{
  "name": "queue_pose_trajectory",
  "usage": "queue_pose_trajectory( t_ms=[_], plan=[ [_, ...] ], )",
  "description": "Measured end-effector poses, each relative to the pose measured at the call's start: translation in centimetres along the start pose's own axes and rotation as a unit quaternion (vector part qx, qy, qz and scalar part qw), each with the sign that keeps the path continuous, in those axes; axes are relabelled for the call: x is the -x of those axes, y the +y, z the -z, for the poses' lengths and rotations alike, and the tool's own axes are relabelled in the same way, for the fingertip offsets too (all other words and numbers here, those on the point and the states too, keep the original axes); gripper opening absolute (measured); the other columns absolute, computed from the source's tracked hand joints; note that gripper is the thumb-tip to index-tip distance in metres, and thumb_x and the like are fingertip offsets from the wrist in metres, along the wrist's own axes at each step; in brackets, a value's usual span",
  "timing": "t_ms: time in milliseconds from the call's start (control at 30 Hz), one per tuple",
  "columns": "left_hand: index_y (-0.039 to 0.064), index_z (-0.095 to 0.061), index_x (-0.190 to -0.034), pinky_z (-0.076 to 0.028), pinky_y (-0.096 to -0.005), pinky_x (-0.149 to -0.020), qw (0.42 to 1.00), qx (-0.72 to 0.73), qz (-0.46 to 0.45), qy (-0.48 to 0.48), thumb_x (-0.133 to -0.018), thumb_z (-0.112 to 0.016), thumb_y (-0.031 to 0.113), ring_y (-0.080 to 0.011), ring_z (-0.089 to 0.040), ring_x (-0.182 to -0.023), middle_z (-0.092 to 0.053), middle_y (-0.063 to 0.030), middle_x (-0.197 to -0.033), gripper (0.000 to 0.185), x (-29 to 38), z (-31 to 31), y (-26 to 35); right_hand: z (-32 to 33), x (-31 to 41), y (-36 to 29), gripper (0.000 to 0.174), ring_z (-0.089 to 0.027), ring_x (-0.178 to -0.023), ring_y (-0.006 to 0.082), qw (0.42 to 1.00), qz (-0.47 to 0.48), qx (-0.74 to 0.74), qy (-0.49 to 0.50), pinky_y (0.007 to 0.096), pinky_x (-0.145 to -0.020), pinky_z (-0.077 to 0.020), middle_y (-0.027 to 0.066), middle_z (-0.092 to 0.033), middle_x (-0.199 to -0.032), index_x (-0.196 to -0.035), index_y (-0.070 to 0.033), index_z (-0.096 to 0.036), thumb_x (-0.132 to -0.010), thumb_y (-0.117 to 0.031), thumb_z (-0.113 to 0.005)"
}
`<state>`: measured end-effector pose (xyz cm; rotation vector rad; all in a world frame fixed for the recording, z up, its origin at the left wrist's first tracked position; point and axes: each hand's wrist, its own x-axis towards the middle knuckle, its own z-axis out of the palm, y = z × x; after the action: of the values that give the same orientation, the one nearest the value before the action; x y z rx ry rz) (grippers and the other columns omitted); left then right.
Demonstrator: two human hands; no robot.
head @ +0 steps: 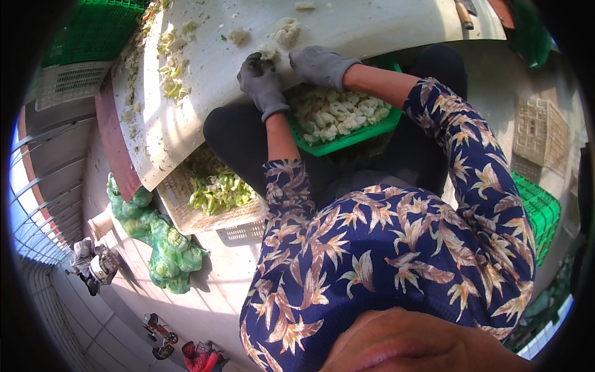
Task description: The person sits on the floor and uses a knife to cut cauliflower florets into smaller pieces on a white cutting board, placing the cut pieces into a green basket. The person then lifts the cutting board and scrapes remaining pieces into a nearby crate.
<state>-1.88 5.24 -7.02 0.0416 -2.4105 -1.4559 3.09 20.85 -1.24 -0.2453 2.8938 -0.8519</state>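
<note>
My left hand (262, 83), in a grey glove, holds a small cauliflower piece (268, 52) over the near edge of the white table (223, 60). Close to its right, my right hand (320, 66), gloved too, has its fingers closed; a thin blade seems to show at the fingertips, its handle hidden in the glove. Beyond the hands lie a larger cauliflower chunk (285, 31) and a smaller piece (237, 36). Below them, between the legs, a green plastic crate (346, 142) holds many cut cauliflower florets (339, 114).
Leaf trimmings (172, 79) lie along the table's left part. A wooden-handled tool (464, 15) rests at the far right. Left of the legs is a beige crate (186, 221) of leaves, with green net bags (172, 251) beside it. More crates (539, 209) stand at right.
</note>
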Motion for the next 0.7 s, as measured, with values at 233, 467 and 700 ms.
queue_pose_trajectory(
  t_ms=[233,467,700],
  plan=[
    [0.002,-0.07,-0.097,-0.052,-0.0406,-0.087,1.0,0.017,0.022,-0.008,-0.079,-0.075,0.004,-0.0308,-0.063,-0.096,-0.065,-0.0154,-0.1,0.019,0.2,-0.1,-0.1,-1.2,-0.6,0.1,0.023,-0.069,-0.099,0.0421,1.0,-0.014,0.016,0.015,0.0491,-0.085,-0.0539,0.028,-0.071,-0.097,-0.098,0.002,-0.068,-0.088,-0.014,-0.056],
    [0.001,-0.069,-0.096,-0.049,-0.0411,-0.09,0.998,-0.041,-0.044,-0.009,-0.083,-0.07,0.007,-0.0323,-0.061,-0.101,-0.067,-0.0156,-0.104,0.014,0.0,0.2,-0.3,-0.2,-3.5,1.8,0.034,-0.063,-0.055,0.0176,0.862,-0.182,-0.44,-0.172,0.0329,-0.051,-0.0494,0.0132,-0.07,-0.077,-0.105,0.004,-0.066,-0.094,-0.025,-0.051],
    [0.001,-0.066,-0.105,-0.052,-0.0311,-0.078,0.996,0.057,0.039,-0.056,-0.091,-0.074,0.017,-0.0153,-0.063,-0.088,-0.065,-0.0124,-0.109,0.023,-0.8,1.1,1.7,-2.8,-3.9,1.7,0.03,-0.07,-0.079,0.0391,0.997,0.039,0.029,-0.055,0.0468,-0.075,-0.0545,0.0233,-0.072,-0.088,-0.099,0.005,-0.068,-0.09,-0.019,-0.053]
  ],
)
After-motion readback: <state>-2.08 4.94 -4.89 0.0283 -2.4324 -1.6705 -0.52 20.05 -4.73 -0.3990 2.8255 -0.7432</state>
